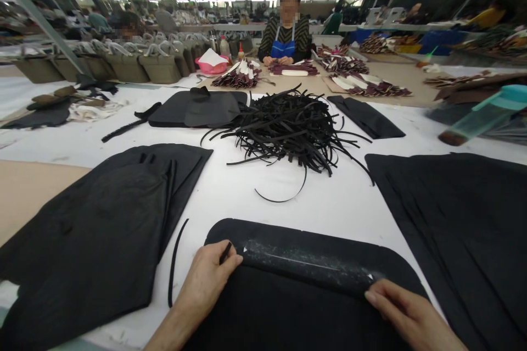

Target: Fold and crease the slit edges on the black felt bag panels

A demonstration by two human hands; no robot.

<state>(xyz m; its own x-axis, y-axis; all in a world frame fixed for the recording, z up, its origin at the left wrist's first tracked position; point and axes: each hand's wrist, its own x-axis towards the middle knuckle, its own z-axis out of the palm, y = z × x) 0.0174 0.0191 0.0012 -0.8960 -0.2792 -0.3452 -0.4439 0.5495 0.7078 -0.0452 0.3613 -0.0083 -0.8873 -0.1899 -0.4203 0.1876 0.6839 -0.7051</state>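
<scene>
A black panel with rounded far corners lies in front of me. Across its far part runs a scuffed band with whitish smears, a thin pale line and a small white triangle at each end. At the left triangle my left hand is closed, with a short end of black strip showing between thumb and fingers. Beside the right triangle my right hand is pinched against the panel; what its fingertips hold is hidden. A dark edge runs between both hands, and I cannot tell whether it is a strip or a fold.
A heap of black strips lies mid-table, with a loose strip left of the panel. Stacked black pieces flank me, left and right. A teal-lidded bottle stands right. Across the table sits a co-worker.
</scene>
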